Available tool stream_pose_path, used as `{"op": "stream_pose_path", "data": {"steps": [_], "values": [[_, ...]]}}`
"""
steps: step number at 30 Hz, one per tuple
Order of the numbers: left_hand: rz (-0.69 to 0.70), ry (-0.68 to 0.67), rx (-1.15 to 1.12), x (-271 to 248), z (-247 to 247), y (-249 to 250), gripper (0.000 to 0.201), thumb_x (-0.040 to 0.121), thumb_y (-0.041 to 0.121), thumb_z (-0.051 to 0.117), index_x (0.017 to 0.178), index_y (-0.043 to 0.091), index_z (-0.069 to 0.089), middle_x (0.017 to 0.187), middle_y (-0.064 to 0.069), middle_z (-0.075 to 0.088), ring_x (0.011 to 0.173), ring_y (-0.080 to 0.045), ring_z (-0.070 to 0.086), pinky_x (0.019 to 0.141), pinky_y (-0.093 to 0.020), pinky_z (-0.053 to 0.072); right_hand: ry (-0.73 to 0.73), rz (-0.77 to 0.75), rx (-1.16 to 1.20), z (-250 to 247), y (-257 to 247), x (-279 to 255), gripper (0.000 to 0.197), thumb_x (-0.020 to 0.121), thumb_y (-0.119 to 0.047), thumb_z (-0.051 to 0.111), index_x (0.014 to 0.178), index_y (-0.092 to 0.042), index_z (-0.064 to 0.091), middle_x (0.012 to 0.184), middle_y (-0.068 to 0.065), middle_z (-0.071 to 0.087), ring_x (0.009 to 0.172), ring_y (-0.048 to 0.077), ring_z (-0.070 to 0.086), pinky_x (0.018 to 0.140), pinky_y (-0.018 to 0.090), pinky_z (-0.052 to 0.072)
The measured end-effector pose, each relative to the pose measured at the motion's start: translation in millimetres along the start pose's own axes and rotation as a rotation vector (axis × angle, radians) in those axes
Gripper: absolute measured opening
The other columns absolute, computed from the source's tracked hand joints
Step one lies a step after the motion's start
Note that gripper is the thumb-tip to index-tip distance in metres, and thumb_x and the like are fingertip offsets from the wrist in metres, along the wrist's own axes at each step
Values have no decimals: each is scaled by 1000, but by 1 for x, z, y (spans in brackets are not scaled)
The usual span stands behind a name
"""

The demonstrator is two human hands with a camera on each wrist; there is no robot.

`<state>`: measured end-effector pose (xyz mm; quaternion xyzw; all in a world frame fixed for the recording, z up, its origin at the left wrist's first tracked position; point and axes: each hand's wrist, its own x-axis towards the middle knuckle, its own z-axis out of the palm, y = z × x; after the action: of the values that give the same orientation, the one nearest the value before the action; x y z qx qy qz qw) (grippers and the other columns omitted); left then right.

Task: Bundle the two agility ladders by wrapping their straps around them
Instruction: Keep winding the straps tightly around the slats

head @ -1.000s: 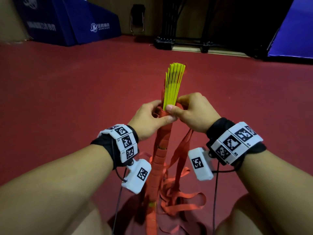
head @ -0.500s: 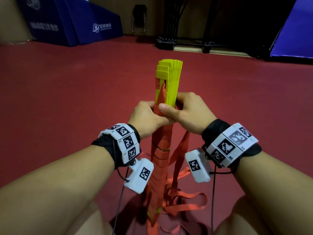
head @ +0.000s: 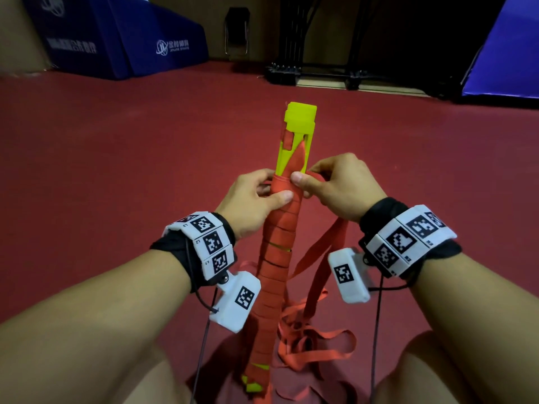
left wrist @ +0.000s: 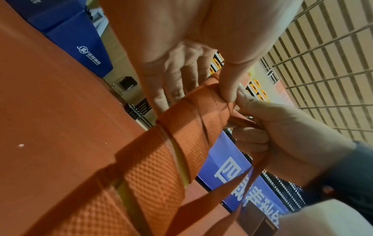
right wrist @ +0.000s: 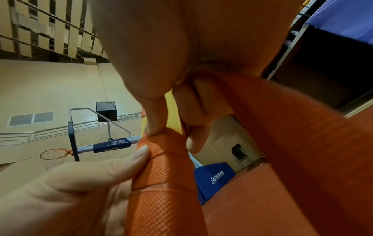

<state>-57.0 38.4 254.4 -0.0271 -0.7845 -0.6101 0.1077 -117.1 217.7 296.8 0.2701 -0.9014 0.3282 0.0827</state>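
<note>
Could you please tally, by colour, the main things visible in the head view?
Yellow: 1, the bundled ladder rungs
Red: 1, the strap wound round them, trailing onto the floor
Blue: 2, the padded block and the panel
Bare: 2, left hand, right hand
Total: 6

Woven matt strap [head: 280,243], plastic rungs [head: 300,118]

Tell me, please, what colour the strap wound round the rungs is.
Orange-red strap, clearest in the head view.
</note>
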Motion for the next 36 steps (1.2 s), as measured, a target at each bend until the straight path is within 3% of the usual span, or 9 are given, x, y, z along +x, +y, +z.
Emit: {"op": "stream_pose_path", "data": {"steps": [5,12,15,18,24,26,31,34,36], "values": [[10,38,-15,0,1,3,25,91,12,74,113,21,69,105,0,76,107,-13,71,91,-42,58,-3,31,48,1,-1,1,51,88,-57,67,62,-12,67,53,-1,66,45,3,55,54,25,40],[84,70,-23,0,4,2,23,84,11,81,101,26,74,86,7,77,81,-3,71,60,-14,48,73,45,112,6,-11,-5,52,84,-53,70,72,-4,60,68,14,64,66,28,57,62,41,47],[101,115,0,0,6,-1,19,78,22,86,91,32,77,78,13,75,74,1,67,60,-16,46,105,66,91,7,-23,-11,68,80,-69,66,63,-6,47,54,4,37,51,20,37,50,37,27],[110,91,64,1,5,-2,31,71,41,84,101,38,77,93,13,77,86,0,69,69,-30,51,120,102,74,7,-25,-10,67,81,-69,66,61,-6,51,52,-2,39,51,17,40,49,34,27],[-21,-158,-133,0,4,0,39,68,35,78,104,24,67,81,13,68,72,-2,62,54,-17,47,18,11,124,5,-24,-10,45,91,-51,65,65,-14,57,55,0,45,52,13,40,49,24,29],[-64,-198,-234,0,1,0,38,73,27,75,109,20,66,82,13,68,73,-4,63,51,-15,46,-10,-11,177,5,-21,-9,45,91,-53,62,73,-12,63,64,15,54,58,18,44,58,37,35],[-68,-115,-213,-1,3,3,34,83,20,78,114,27,65,98,7,73,95,-10,69,84,-37,58,-12,-52,144,3,-16,-7,35,98,-46,57,74,-21,63,68,7,63,62,22,54,61,37,40],[-54,-69,-191,-1,4,1,31,90,10,74,115,26,65,100,-1,70,88,-7,70,69,-31,60,5,-61,70,4,-14,-4,41,98,-46,57,92,-8,72,85,13,71,71,19,53,66,28,36],[-40,-31,-182,-1,3,-1,30,86,8,77,111,22,66,94,-3,68,80,-7,70,63,-29,58,7,-47,36,3,-14,-3,43,97,-45,58,87,-6,71,75,10,65,68,18,50,62,27,34]]}}
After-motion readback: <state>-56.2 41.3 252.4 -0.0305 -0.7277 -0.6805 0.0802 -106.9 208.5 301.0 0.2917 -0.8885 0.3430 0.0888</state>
